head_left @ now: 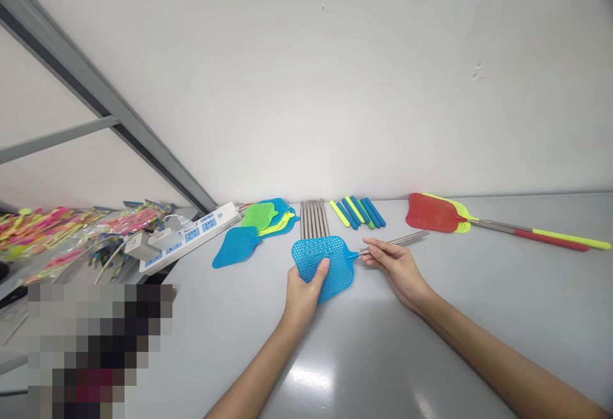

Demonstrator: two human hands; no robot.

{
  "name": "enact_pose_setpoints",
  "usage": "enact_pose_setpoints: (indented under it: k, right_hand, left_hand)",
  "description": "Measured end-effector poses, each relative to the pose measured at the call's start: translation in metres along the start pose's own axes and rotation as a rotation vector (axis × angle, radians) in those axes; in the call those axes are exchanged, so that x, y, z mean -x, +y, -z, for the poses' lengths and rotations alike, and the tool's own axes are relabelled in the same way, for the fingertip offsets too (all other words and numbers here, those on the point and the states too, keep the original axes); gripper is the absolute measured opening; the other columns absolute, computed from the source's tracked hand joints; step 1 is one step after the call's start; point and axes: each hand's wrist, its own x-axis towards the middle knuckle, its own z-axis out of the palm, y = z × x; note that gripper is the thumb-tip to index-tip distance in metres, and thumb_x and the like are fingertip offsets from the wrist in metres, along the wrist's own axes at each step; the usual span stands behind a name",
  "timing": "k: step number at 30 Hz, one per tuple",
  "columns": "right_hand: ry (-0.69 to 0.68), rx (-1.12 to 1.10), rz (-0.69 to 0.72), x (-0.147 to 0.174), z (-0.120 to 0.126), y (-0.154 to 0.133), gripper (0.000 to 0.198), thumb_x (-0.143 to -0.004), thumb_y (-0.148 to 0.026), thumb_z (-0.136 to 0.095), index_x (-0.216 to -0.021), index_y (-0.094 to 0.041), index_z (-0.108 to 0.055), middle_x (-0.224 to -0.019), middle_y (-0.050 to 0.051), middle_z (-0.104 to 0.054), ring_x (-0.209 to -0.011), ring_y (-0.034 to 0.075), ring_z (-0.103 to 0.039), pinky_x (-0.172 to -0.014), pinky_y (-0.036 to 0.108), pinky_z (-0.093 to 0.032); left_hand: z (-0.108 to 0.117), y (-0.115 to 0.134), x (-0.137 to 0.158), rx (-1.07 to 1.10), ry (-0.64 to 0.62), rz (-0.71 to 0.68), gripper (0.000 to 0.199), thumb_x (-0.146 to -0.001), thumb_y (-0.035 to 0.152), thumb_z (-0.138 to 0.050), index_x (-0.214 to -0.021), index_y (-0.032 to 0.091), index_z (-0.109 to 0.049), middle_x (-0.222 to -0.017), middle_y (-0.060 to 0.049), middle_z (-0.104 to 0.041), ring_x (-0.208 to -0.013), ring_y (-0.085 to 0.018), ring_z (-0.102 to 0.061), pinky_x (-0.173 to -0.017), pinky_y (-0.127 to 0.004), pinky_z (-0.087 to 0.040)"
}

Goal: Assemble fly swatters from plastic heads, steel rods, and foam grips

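My left hand (305,294) grips a blue perforated fly swatter head (338,266), thumb on top of its mesh. In my right hand (393,266) is a silver metal rod (412,237), pinched near the end that meets the narrow neck of the blue head. Whether neck and rod are fully joined I cannot tell. Just behind the blue head lies a row of several metal rods (313,218), their near ends hidden by it. To their right are several blue, yellow and green handle grips (359,211).
Loose blue, green and yellow swatter heads (258,218) lie at the left. Red and yellow swatters with handles (433,213) lie at the right. A white power strip (191,237) with plugs runs along the table's left edge, near colourful packaged items (57,234). A wall stands behind.
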Motion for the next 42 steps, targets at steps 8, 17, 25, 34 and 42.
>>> enact_pose_setpoints:
  k: [8, 17, 25, 34, 42]
  right_hand:
    - [-0.034, -0.043, 0.009, -0.001, 0.002, 0.0, 0.022, -0.064, -0.028, -0.064, -0.083, -0.018, -0.066, -0.07, 0.004, -0.065, -0.062, 0.013, -0.057, -0.066, 0.027, -0.045]
    - [-0.055, 0.006, 0.106, 0.001, -0.004, 0.0, 0.02, -0.071, -0.03, -0.057, -0.088, -0.02, -0.063, -0.066, 0.002, -0.06, -0.059, 0.013, -0.054, -0.057, 0.027, -0.043]
    - [-0.034, 0.087, 0.255, 0.005, -0.005, -0.002, 0.018, -0.075, -0.03, -0.05, -0.081, -0.019, -0.063, -0.093, 0.009, -0.058, -0.086, 0.023, -0.052, -0.058, 0.03, -0.043]
    - [-0.08, -0.075, 0.109, 0.004, -0.005, -0.006, 0.033, -0.08, -0.036, -0.04, -0.053, -0.018, -0.046, -0.044, -0.002, -0.045, -0.042, 0.01, -0.039, -0.048, 0.025, -0.03]
    - [-0.237, 0.041, 0.041, 0.006, 0.0, -0.002, 0.046, -0.081, -0.029, -0.034, -0.036, -0.02, -0.027, -0.027, -0.003, -0.032, -0.032, 0.009, -0.028, -0.044, 0.027, -0.022]
  left_hand:
    - [-0.01, -0.001, 0.011, 0.074, 0.068, 0.053, 0.034, -0.063, 0.037, -0.062, -0.083, 0.01, -0.061, -0.082, -0.009, -0.066, -0.075, -0.02, -0.06, -0.071, -0.032, -0.047]
    - [-0.012, 0.008, 0.012, 0.236, -0.01, 0.139, 0.036, -0.064, 0.035, -0.062, -0.09, 0.009, -0.06, -0.093, -0.012, -0.063, -0.085, -0.023, -0.059, -0.078, -0.034, -0.046]
    - [-0.004, 0.014, 0.005, 0.43, 0.035, 0.246, 0.038, -0.067, 0.035, -0.061, -0.097, 0.012, -0.057, -0.095, -0.01, -0.063, -0.086, -0.021, -0.059, -0.079, -0.033, -0.046]
    - [0.008, 0.025, -0.001, 0.334, -0.232, 0.377, 0.041, -0.068, 0.034, -0.06, -0.101, 0.01, -0.057, -0.098, -0.013, -0.062, -0.086, -0.024, -0.059, -0.077, -0.034, -0.047]
    - [0.005, 0.028, 0.006, 0.229, -0.311, 0.331, 0.04, -0.065, 0.03, -0.063, -0.099, 0.009, -0.057, -0.096, -0.013, -0.063, -0.086, -0.025, -0.059, -0.078, -0.036, -0.046]
